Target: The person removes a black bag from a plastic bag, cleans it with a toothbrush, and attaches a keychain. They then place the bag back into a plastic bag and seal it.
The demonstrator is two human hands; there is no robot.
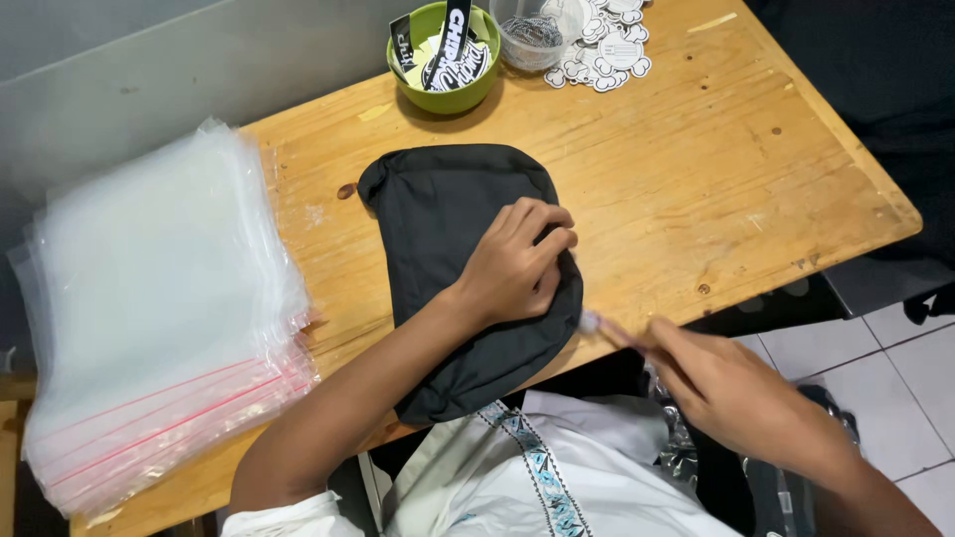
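- I see the left hand [514,267] pressing, fingers curled, on the black fabric piece [448,239] at the table's [696,179] centre.
- The right hand [731,383], near right, pinches a thin pinkish object [607,328], blurred.

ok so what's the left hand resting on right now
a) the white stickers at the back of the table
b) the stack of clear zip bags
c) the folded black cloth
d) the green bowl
c: the left hand lies flat on the folded black cloth in the middle of the wooden table, while the stack of clear zip bags and the green bowl sit apart from it, untouched.
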